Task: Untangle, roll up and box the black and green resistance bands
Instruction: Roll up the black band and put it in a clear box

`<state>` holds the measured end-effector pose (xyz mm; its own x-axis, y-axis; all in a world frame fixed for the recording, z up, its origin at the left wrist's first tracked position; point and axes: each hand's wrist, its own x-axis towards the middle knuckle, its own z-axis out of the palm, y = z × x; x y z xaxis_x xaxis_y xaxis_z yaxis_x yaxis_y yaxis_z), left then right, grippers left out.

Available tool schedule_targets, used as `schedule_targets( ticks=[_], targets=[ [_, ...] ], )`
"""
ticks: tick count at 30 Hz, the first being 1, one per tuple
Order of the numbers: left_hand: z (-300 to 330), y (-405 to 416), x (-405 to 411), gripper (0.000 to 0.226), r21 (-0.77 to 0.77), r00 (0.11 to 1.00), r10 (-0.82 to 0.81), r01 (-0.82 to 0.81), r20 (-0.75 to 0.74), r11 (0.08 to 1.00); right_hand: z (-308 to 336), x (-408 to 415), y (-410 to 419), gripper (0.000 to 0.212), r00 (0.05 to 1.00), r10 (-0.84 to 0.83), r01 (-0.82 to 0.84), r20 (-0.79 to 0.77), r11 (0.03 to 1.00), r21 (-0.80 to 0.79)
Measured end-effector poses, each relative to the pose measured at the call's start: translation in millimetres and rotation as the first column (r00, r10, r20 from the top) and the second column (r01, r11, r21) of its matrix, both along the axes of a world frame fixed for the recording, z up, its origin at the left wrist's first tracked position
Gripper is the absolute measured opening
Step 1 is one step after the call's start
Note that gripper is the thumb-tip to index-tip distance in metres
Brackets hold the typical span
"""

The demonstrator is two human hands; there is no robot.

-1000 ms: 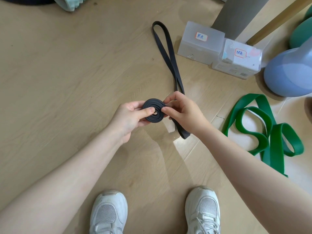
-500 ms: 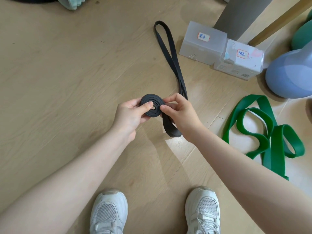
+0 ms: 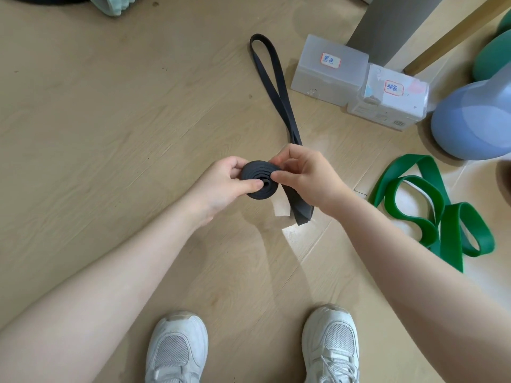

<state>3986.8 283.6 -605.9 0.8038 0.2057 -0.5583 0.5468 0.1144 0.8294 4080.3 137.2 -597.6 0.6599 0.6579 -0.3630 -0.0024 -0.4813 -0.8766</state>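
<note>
A flat black rubber resistance band point(image 3: 266, 78) is partly wound into a tight coil point(image 3: 261, 179), which is held above the pale wooden floor point(image 3: 96, 120). The coil is pinched by the left hand point(image 3: 221, 186), thumb on its face, and by the fingers of the right hand point(image 3: 307, 179), thumb near its centre. The unrolled loop is stretched away across the floor to the far side. Just right of that loop, two frosted plastic boxes point(image 3: 329, 76) with handwritten labels are seen side by side. A wide green resistance band point(image 3: 442, 214) is left in loose folds on the floor at the right.
</note>
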Motion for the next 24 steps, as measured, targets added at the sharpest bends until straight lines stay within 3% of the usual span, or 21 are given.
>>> schedule_targets(
  ticks=[3,8,14,19,24],
  targets=[
    [6,2,8,0.014,0.014,0.989,-0.134,0.135,-0.062,0.991,3,6,-4,0.014,0.992,0.100,-0.097,0.074,0.994,-0.048],
    [8,6,14,0.010,0.108,0.976,-0.207,0.214,-0.075,0.971,-1,7,0,0.013,0.974,0.167,-0.160,0.152,0.985,-0.056],
    [9,10,13,0.013,0.042,0.997,-0.075,0.075,0.018,0.996,-3,17,-7,0.019,0.993,0.119,-0.119,0.021,0.993,0.001],
    [9,10,11,0.018,0.004,0.999,-0.028,0.027,0.039,1.000,-7,17,-17,0.027,0.974,0.215,-0.217,-0.065,0.976,-0.029],
    [5,3,5,0.013,-0.150,0.983,0.185,-0.182,0.010,0.972,-5,6,-9,0.021,0.999,0.037,-0.036,-0.029,0.997,0.063]
  ],
)
